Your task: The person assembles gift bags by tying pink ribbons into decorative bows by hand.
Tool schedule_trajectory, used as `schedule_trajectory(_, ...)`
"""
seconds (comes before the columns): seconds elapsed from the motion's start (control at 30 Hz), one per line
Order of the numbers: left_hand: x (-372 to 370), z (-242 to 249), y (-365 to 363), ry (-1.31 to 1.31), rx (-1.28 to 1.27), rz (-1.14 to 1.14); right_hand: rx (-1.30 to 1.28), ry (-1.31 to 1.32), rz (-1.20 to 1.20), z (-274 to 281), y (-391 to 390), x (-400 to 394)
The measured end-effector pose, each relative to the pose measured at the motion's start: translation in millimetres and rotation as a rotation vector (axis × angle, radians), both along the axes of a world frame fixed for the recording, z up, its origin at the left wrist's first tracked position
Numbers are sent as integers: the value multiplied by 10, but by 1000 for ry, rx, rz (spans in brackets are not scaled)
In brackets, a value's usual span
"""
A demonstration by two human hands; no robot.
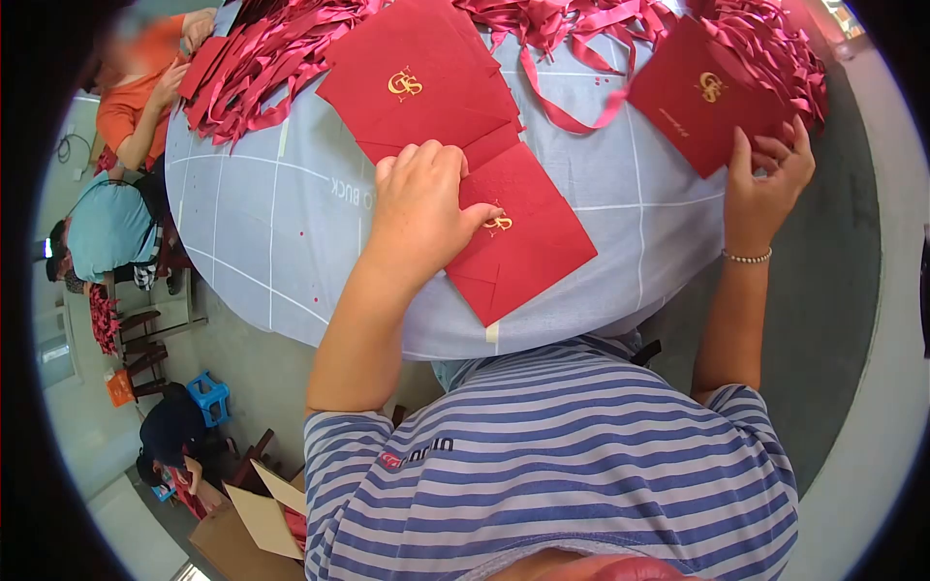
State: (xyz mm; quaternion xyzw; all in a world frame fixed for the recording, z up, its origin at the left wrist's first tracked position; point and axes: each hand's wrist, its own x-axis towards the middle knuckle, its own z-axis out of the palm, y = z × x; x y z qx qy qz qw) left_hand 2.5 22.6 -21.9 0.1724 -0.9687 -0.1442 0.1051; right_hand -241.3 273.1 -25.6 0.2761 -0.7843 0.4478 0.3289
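A flat red paper bag (pixel 528 257) with a gold monogram lies near the table's front edge. My left hand (pixel 421 203) is closed at its upper left side, the thumb lying across the monogram and the fingers curled. Above it, partly under that bag's top, is a stack of similar red bags (pixel 407 97). Another red bag (pixel 693 92) lies on the right side with a pink-red ribbon at its left. At this bag's lower right edge is my right hand (pixel 770 179), fingers bent and apart; whether the fingertips touch it is hard to tell.
A pale blue cloth with white lines covers the round table (pixel 262 232). Heaps of ribbons (pixel 756 48) lie along its far side. A person in orange (pixel 131 102) works at the left; others sit beyond. An open cardboard box (pixel 257 523) stands at lower left.
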Motion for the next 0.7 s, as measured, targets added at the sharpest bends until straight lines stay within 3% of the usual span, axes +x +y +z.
schedule_trajectory(0.07,-1,-33,5,65,-19,-5,199,71,-21,60,-65,-19)
schedule_trajectory(0.23,3,12,5,26,48,-10,298,66,-18,-94,-85,-277)
schedule_trajectory(0.3,11,17,3,11,56,-13,333,183,51,-101,-120,-233)
schedule_trajectory(0.5,-25,75,-12,91,275,-64,494,-92,531,-89,-530,167)
schedule_trajectory(0.57,-24,93,-20,99,262,-52,538,-212,520,30,-765,244)
schedule_trajectory(0.63,-24,114,-32,95,268,-11,783,-413,298,98,-1012,205)
schedule_trajectory(0.7,-20,125,-55,93,272,30,790,-391,287,-27,-1188,62)
